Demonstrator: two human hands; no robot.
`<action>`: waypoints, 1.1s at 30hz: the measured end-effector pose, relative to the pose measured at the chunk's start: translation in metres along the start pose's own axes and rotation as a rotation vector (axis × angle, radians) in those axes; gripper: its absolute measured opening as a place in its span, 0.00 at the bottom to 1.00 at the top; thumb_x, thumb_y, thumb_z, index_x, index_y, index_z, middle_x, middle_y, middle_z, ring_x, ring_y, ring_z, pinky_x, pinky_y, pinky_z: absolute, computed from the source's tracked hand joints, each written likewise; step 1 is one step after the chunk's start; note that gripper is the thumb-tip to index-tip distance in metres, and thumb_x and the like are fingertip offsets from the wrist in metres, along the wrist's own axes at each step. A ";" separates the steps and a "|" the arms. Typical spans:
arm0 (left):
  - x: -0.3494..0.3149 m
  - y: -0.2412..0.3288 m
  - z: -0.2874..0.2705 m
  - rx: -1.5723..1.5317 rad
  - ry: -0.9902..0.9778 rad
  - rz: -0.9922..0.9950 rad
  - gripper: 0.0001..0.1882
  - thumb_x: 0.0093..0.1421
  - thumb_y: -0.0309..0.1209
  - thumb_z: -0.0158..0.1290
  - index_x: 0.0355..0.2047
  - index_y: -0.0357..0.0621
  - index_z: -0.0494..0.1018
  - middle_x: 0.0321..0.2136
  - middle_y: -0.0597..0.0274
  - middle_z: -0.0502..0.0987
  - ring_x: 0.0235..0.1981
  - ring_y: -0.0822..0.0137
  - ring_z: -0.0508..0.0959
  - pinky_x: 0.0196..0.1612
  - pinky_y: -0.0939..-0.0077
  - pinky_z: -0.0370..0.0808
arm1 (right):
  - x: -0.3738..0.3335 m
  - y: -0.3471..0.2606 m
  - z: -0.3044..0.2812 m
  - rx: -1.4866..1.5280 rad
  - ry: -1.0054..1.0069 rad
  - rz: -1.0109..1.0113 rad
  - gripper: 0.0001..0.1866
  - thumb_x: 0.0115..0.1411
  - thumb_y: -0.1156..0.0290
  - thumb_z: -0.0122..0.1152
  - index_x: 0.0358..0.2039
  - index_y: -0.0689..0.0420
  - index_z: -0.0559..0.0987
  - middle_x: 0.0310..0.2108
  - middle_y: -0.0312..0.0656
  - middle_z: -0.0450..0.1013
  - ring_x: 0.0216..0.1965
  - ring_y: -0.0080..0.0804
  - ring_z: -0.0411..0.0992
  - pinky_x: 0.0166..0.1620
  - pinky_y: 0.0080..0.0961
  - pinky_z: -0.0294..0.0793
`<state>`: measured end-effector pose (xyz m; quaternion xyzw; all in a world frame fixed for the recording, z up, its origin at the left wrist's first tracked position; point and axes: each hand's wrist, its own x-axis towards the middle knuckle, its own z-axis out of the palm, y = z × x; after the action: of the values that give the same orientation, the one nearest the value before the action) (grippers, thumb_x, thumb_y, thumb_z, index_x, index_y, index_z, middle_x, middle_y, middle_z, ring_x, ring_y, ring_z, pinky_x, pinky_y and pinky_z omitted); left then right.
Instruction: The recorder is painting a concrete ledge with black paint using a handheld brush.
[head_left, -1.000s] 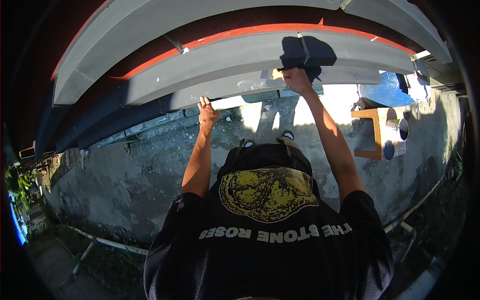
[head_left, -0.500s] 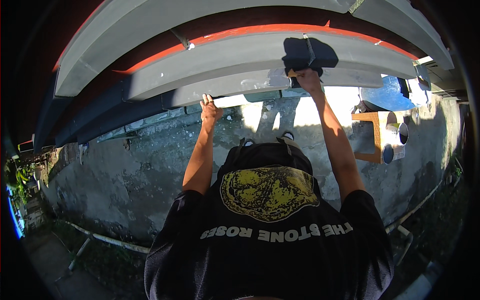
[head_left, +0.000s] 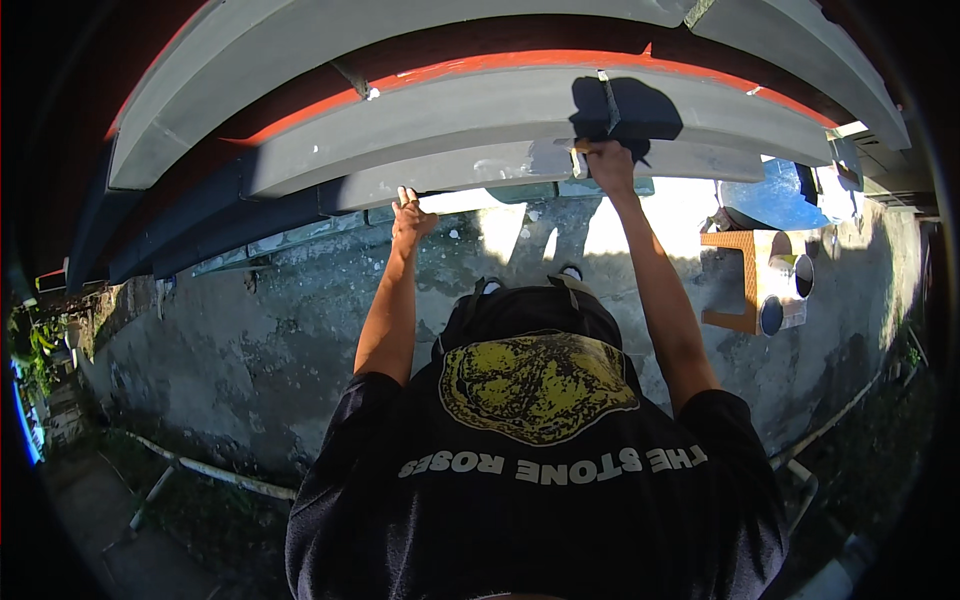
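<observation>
**A:** What is hard to see here?

**B:** The tool in the right hand [head_left: 610, 165]. The hand is closed around something small and pale, pressed on the grey board [head_left: 480, 120]. It may be a scraper [head_left: 580, 147], but only a little bit pokes out by the thumb side. The hand's dark shadow [head_left: 625, 108] falls right above it and hides more.

**A:** And the left hand [head_left: 410, 215]?

**B:** Its fingers hook over the bottom edge of the lowest grey board. It grips that edge and holds nothing else. The fingertips go out of sight behind the edge.

**A:** How many boards are there?

**B:** I count three long grey ones, bent like rainbows by the camera. There is a red stripe [head_left: 480, 68] between the top two. The ends run into the dark rim, so I cannot see where they stop.

**A:** What else can you count?

**B:** Two arms, one black shirt [head_left: 530, 500] with a yellow picture, and one orange wooden stand [head_left: 740, 280] on the right. By it sit two round tins [head_left: 790, 285], I think, but they are small and blurry. One white pipe [head_left: 220, 472] lies on the ground at the left. The person's legs are hidden under the body.
</observation>
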<state>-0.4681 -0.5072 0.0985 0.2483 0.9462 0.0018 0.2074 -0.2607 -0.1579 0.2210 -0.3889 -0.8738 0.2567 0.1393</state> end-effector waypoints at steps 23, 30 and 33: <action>-0.013 -0.004 -0.005 0.169 0.105 0.218 0.39 0.54 0.47 0.48 0.62 0.36 0.56 0.63 0.47 0.55 0.67 0.49 0.49 0.66 0.50 0.48 | -0.049 -0.069 -0.010 0.037 0.053 -0.155 0.08 0.48 0.76 0.58 0.30 0.61 0.81 0.28 0.56 0.75 0.33 0.54 0.75 0.39 0.40 0.76; -0.014 -0.027 -0.020 0.227 -0.005 0.324 0.42 0.55 0.47 0.46 0.63 0.32 0.51 0.65 0.50 0.51 0.69 0.58 0.44 0.69 0.55 0.43 | -0.060 -0.124 0.043 -0.066 0.022 -0.102 0.08 0.50 0.70 0.59 0.29 0.59 0.79 0.27 0.54 0.75 0.32 0.55 0.75 0.36 0.43 0.76; -0.020 -0.027 -0.038 0.108 -0.126 0.366 0.41 0.54 0.44 0.49 0.64 0.34 0.51 0.66 0.53 0.50 0.69 0.60 0.44 0.70 0.58 0.36 | -0.077 -0.123 0.091 -0.020 0.220 -0.230 0.11 0.49 0.69 0.62 0.34 0.58 0.77 0.32 0.53 0.72 0.30 0.54 0.74 0.31 0.43 0.75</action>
<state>-0.4799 -0.5370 0.1386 0.4263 0.8692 -0.0268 0.2490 -0.3255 -0.3164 0.2107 -0.3133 -0.8947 0.1860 0.2585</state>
